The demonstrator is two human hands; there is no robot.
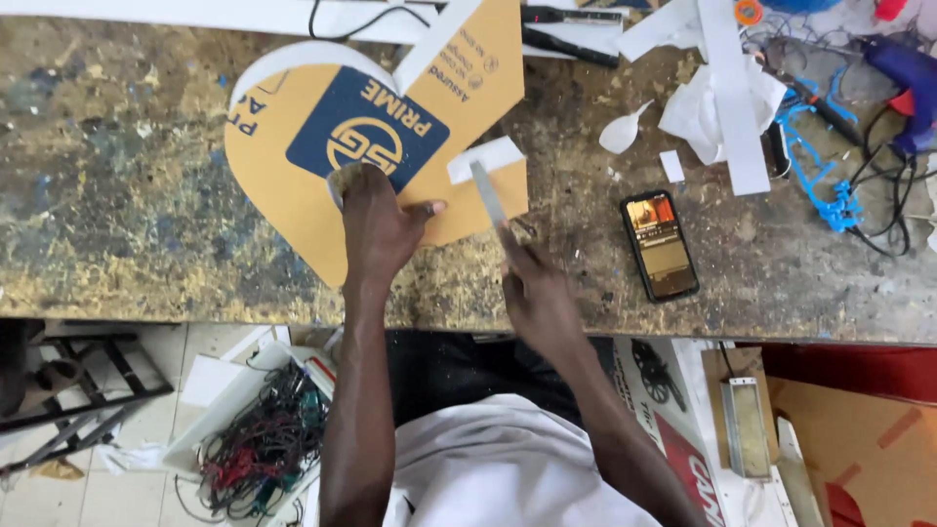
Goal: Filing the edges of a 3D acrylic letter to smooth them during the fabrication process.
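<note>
A yellow board (283, 185) with a rounded end, a blue printed square and a curved white strip along its edge lies on the worn workbench (117, 215). My left hand (376, 229) presses flat on the board next to the blue square. My right hand (532, 288) grips a thin metal blade (488, 193), whose tip rests at a small white strip (485, 158) on the board's right part.
A phone (660, 244) with a lit screen lies to the right of my hands. White plastic strips (732, 93), a blue glue gun (903, 73) and cables crowd the far right. A box of tangled wires (259, 439) sits on the floor below the bench edge.
</note>
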